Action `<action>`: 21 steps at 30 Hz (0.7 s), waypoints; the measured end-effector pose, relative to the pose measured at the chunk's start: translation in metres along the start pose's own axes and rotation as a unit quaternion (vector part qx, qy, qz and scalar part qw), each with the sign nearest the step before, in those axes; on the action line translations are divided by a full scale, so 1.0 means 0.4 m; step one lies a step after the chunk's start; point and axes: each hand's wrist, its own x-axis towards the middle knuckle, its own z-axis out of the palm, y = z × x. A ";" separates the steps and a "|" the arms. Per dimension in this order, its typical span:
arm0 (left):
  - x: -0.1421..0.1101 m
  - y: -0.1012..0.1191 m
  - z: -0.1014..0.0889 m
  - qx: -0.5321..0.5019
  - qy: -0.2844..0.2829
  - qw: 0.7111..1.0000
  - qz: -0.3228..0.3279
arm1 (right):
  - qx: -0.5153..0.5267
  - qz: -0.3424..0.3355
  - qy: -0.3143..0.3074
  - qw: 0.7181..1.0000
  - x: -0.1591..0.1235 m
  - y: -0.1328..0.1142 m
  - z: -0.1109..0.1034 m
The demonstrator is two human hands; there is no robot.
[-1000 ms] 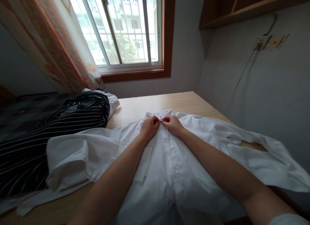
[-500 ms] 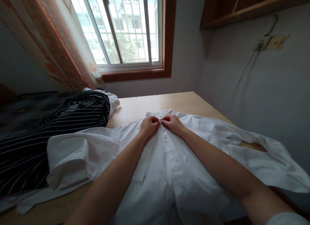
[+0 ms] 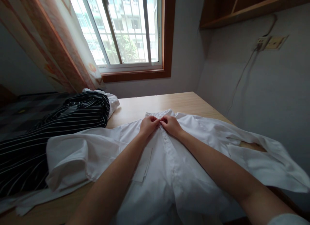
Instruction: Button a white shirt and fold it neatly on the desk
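Observation:
A white long-sleeved shirt (image 3: 155, 173) lies front up on the table, its collar at the far end and its sleeves spread to both sides. Just below the collar, my left hand (image 3: 149, 125) pinches one front edge of the shirt. My right hand (image 3: 170, 124) pinches the placket from the other side, and the fingertips of both hands meet there. Whatever button lies between the fingers is hidden. Below the hands the placket runs down the middle toward me. A white rectangular piece (image 3: 142, 165) lies on the chest beside my left forearm.
Black garments with white stripes (image 3: 87, 110) are heaped at the left, with white cloth behind. The wooden table (image 3: 164, 102) reaches toward a window (image 3: 126, 31) with an orange curtain (image 3: 58, 41). At right, a cable (image 3: 238, 83) hangs from a wall socket (image 3: 263, 43) below a shelf.
My right hand has shifted slightly left, bringing its fingertips against those of my left hand. The shirt stays in place.

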 end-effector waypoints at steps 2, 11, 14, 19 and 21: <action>0.000 -0.001 0.001 -0.006 0.004 1.000 -0.004 | -0.007 -0.006 0.002 1.000 0.000 -0.004 -0.001; -0.004 0.004 0.001 -0.027 0.013 0.999 -0.012 | -0.016 -0.010 -0.012 1.000 -0.003 -0.018 -0.012; -0.004 0.004 0.003 -0.030 0.020 0.999 -0.018 | -0.024 -0.007 -0.015 1.000 -0.004 -0.021 -0.012; 0.002 -0.003 0.011 -0.036 0.036 0.998 -0.035 | -0.029 -0.008 -0.012 0.999 -0.007 -0.028 -0.013; 0.004 -0.007 0.014 -0.063 0.032 0.997 -0.042 | -0.027 -0.009 -0.012 1.000 -0.008 -0.029 -0.013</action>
